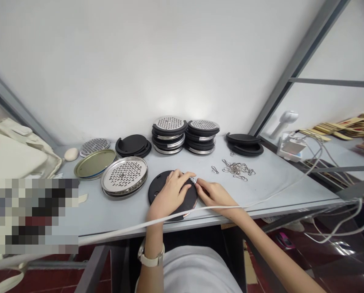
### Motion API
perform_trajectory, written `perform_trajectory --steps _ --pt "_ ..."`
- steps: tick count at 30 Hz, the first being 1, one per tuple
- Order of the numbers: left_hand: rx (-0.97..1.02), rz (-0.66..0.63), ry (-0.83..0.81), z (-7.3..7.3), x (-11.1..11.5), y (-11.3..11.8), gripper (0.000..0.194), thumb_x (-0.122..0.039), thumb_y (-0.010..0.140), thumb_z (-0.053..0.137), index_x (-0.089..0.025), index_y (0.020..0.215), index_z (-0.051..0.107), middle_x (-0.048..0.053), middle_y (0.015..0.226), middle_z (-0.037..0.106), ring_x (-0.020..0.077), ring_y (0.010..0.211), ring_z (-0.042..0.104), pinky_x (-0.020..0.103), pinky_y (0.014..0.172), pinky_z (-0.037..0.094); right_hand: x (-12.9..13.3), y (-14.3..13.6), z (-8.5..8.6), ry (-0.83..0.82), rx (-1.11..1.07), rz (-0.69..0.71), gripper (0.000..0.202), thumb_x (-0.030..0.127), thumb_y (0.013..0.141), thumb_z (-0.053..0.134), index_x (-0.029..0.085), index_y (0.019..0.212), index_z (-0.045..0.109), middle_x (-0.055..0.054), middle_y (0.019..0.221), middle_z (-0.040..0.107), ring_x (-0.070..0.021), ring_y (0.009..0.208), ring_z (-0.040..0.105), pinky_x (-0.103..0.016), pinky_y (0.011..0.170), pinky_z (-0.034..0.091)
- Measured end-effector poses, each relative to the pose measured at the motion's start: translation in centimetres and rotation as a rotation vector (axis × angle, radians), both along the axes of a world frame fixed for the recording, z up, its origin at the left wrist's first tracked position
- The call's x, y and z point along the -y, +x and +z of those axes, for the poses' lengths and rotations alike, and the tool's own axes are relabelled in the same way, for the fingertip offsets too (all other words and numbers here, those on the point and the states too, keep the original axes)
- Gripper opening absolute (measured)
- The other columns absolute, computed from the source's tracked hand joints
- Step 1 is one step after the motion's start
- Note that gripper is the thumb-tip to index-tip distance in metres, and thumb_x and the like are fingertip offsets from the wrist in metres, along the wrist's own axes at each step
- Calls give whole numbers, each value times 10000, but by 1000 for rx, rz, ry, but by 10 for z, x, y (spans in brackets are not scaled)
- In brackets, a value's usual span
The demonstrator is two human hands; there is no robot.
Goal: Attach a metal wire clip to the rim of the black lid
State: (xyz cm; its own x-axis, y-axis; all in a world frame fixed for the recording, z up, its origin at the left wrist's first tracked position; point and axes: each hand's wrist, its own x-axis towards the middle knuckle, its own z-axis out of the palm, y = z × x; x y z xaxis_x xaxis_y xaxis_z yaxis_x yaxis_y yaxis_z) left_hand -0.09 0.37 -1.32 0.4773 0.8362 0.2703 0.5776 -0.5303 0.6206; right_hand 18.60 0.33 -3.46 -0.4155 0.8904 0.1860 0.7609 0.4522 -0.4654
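Observation:
A black round case (158, 188) lies flat near the front edge of the table, a thin shiny rim showing at its lower right. Across its top, my left hand (174, 189) presses down and steadies it, the index finger reaching toward the right rim. There my right hand (210, 193) pinches a small silver metal clip (193, 180) against the case's upper right edge. Whether the clip is hooked onto the case cannot be made out. To the right lies a loose pile of similar silver clips (238, 167), with a single clip (214, 169) apart from it.
Two stacks of black cases with perforated metal discs (170, 123) stand by the wall. More black cases (133, 144) and black rings (244, 146) flank them. A perforated metal tray (125, 176) and gold lid (96, 162) lie left. A white cable (230, 206) crosses the front edge.

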Motion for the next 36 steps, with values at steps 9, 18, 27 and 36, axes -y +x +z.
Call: perform_trajectory --steps 9,18,27,36 --pt "-16 17 -2 1 0 1 292 -208 922 412 -275 1181 530 51 1022 474 212 1052 451 391 971 378 1 1 2 3 17 12 266 305 963 293 199 826 495 24 585 487 -116 492 432 -225 527 261" --pt "-11 12 5 -1 -1 0 308 -207 920 414 -286 1196 525 50 1021 477 212 1040 455 391 962 386 0 1 2 -10 29 10 322 336 980 248 203 837 504 14 591 517 -125 490 449 -224 524 273" --pt "-6 26 -14 2 1 1 257 -210 914 421 -275 1141 522 45 1027 477 214 1053 451 388 964 384 0 0 3 -25 -9 -20 274 340 965 274 214 846 487 24 571 501 -129 475 449 -219 505 270" --pt "-11 35 -7 1 1 1 234 -215 910 427 -262 1120 519 48 1033 483 218 1050 453 398 960 388 -1 1 -1 -17 18 -11 255 341 972 251 221 917 469 31 566 491 -144 480 473 -223 512 283"
